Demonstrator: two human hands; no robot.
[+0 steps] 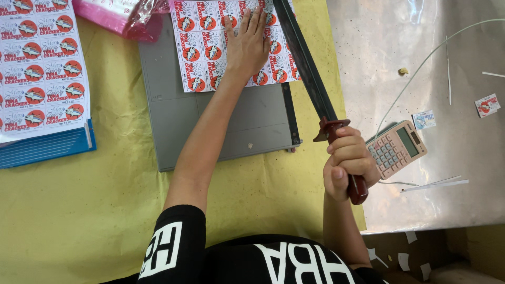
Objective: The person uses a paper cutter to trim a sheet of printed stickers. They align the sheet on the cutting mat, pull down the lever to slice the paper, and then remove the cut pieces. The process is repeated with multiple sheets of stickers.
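A grey paper cutter board [210, 121] lies on a yellow sheet. On its far part rests a printed label sheet [200, 47] with rows of red-and-white fish stickers. My left hand [246, 42] presses flat on that sheet, fingers spread. The cutter's long dark blade arm [305, 63] is raised at an angle along the board's right edge. My right hand [348, 160] is closed around the blade arm's dark red handle [357, 189], just right of the board's near corner.
A stack of similar label sheets [42, 68] lies on a blue folder at the left. A pink plastic bag [126, 16] sits at the top. A beige calculator [395, 149], loose labels and paper strips lie on the shiny metal surface [452, 173] at right.
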